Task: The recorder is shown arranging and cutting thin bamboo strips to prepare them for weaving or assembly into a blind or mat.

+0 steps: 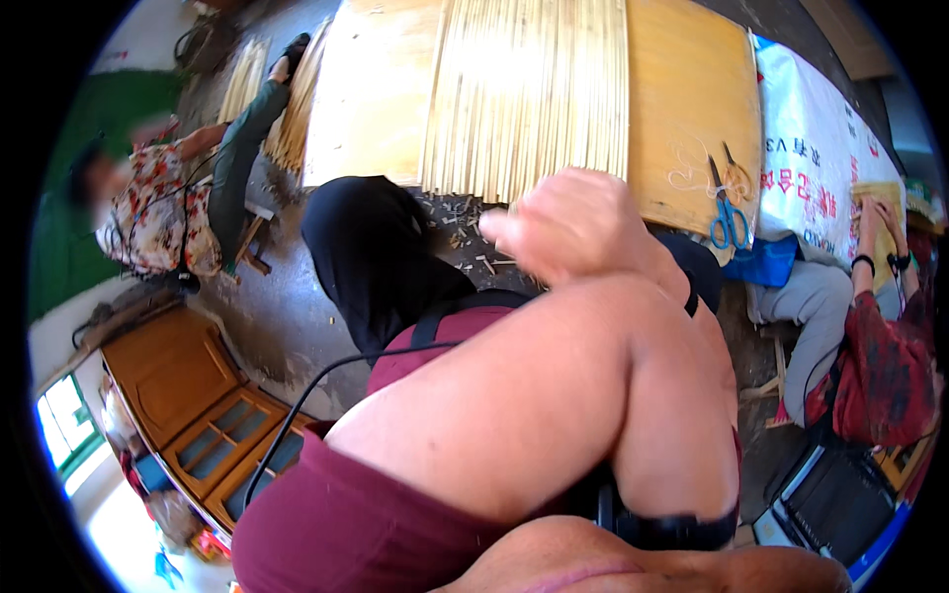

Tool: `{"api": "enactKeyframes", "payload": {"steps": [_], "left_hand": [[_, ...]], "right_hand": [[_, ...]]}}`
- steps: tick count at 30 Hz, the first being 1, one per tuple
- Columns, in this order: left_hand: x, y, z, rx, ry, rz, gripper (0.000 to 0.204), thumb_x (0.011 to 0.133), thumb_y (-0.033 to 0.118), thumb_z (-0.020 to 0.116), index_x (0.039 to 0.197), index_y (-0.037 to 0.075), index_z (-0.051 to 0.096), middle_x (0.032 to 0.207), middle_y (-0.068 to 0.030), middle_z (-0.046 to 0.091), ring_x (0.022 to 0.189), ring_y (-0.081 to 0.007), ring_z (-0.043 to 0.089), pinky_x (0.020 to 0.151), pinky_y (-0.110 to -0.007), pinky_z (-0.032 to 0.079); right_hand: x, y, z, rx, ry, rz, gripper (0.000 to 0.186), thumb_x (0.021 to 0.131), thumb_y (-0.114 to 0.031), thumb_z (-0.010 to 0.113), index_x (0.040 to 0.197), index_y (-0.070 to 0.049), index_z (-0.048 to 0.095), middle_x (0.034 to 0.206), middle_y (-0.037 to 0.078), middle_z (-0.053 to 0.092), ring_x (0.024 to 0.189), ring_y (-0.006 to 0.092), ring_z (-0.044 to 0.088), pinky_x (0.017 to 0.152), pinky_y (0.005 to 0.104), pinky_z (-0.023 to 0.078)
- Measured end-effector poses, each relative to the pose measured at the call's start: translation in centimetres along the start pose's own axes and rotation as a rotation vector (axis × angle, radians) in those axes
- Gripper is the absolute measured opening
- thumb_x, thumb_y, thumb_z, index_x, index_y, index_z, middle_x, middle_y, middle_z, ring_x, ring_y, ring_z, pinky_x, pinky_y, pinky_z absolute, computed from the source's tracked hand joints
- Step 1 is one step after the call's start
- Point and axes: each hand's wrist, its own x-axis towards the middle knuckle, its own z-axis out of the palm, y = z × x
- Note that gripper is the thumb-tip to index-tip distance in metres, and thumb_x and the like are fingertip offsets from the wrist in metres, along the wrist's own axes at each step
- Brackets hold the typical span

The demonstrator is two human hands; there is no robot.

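Probably, each of the pale, narrow strips [534, 89] will be light and fairly stiff, springy along its length, and apt to split or shed splinters if bent hard; they look like bamboo or split wood. They lie side by side across the middle of the worktop [682, 79], their uneven near ends reaching its edge, so one strip would best be pinched near such an end, while a bundle calls for support at mid-length to limit sagging. The right hand [578, 222] appears in front of those ends, blurred, its fingers seemingly curled with one digit pointing left; whether it pinches anything I cannot tell, and no strip shows in it. What seems to be the left hand [633, 571] is very close at the lower edge and mostly cut off, so its fingers cannot be read. The strips are straight, flat-looking and straw-coloured, with thin dark gaps between them. The worktop is smooth, yellowish board. To the right lie blue-handled scissors [725, 204] of rigid metal and plastic, near limp, pale loops of fibre [692, 178], and beyond them white plastic sheeting [806, 148], creased and glossy. Curly, brittle-looking scraps [460, 212] litter the dark, hard floor [287, 326].
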Motion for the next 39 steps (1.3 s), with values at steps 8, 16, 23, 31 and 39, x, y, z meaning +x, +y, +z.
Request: {"api": "enactKeyframes", "payload": {"steps": [8, 16, 23, 31, 39], "left_hand": [[-1.9, -2.5, -6.7, 0.733, 0.379, -0.46, 0.041, 0.084, 0.047, 0.056, 0.099, 0.01, 0.067, 0.093, -0.0125, 0.067, 0.086, -0.032, 0.063, 0.068, -0.045, 0.049], [-41.1, -4.5, -19.0, 1.45, 0.62, -1.135, 0.027, 0.09, 0.031, 0.056, 0.094, 0.004, 0.06, 0.1, -0.0113, 0.062, 0.09, -0.0325, 0.059, 0.08, -0.042, 0.047], [-57.4, -9.6, -16.9, 1.186, 0.626, -1.737, 0.064, 0.091, 0.049, 0.046, 0.144, 0.019, 0.03, 0.153, -0.0081, 0.022, 0.141, -0.0284, 0.018, 0.114, -0.044, 0.019], [-55.1, -16.8, -21.4, 1.504, 0.954, -1.455, 0.056, 0.096, 0.044, 0.029, 0.147, 0.021, 0.023, 0.156, -0.003, 0.013, 0.144, -0.0214, 0.009, 0.115, -0.048, 0.007], [-54.5, -20.2, -34.1, 1.58, 0.97, -1.464, 0.055, 0.098, 0.044, 0.024, 0.148, 0.021, 0.021, 0.156, -0.0027, 0.013, 0.144, -0.0253, 0.005, 0.114, -0.053, 0.003]], "right_hand": [[-5.2, 3.0, 3.9, 0.077, -0.297, 0.289, 0.033, 0.081, -0.025, 0.062, 0.106, -0.004, 0.062, 0.098, 0.017, 0.064, 0.094, 0.0335, 0.061, 0.082, 0.0419, 0.048], [0.6, 6.8, 8.3, 0.026, -0.896, 0.701, 0.045, 0.081, -0.027, 0.062, 0.119, -0.005, 0.057, 0.108, 0.021, 0.063, 0.102, 0.037, 0.059, 0.089, 0.0428, 0.046], [-1.9, 12.0, 17.9, -0.182, -0.625, 0.842, 0.07, 0.086, -0.043, 0.058, 0.141, -0.009, 0.033, 0.145, 0.019, 0.031, 0.135, 0.0343, 0.027, 0.11, 0.0477, 0.024], [-5.2, 14.7, 20.5, -0.482, -0.552, 0.889, 0.078, 0.086, -0.057, 0.048, 0.146, -0.014, 0.025, 0.154, 0.013, 0.013, 0.144, 0.0276, 0.004, 0.112, 0.0542, -0.003], [-4.7, 15.1, 21.0, -0.393, -0.522, 0.902, 0.075, 0.085, -0.05, 0.053, 0.145, -0.011, 0.029, 0.153, 0.015, 0.017, 0.143, 0.0303, 0.006, 0.112, 0.0543, -0.001]]}}
